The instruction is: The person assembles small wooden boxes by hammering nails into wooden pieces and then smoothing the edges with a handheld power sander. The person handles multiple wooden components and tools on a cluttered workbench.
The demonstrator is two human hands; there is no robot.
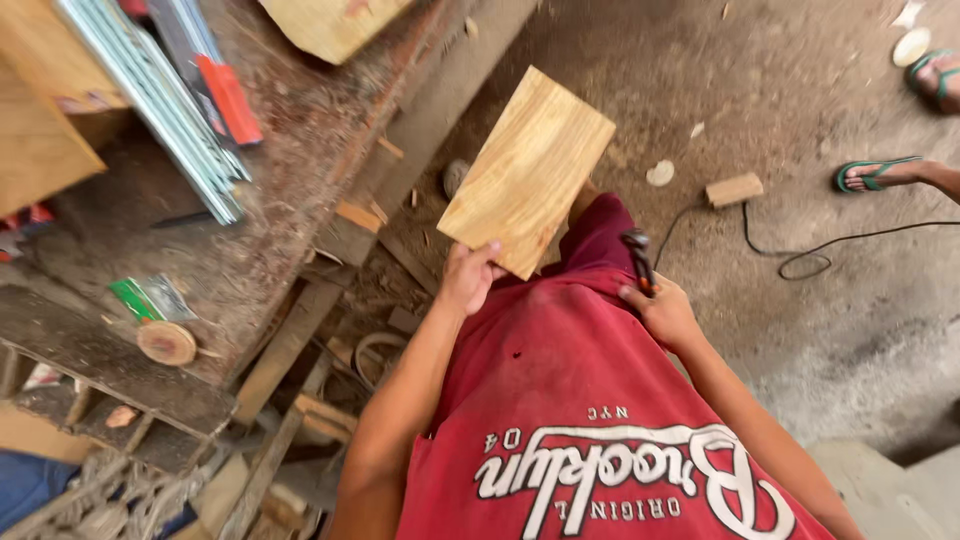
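A sawdust-strewn wooden workbench [260, 250] stands leftmost. The left hand [468, 278] pinches a pale rectangular wooden board [527, 170] by its corner, held above the floor and unmarked. The right hand [662, 310] clenches a dark red-handled tool [638, 260], not yet touching the wood.

Left hand [468, 275] raised, fingers pinched shut, right hand [660, 308] lower, fist closed

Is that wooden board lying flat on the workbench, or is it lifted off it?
Lifted. The left hand grips the wooden board by one corner, holding it in the air beside the workbench, with the dusty floor showing beneath.
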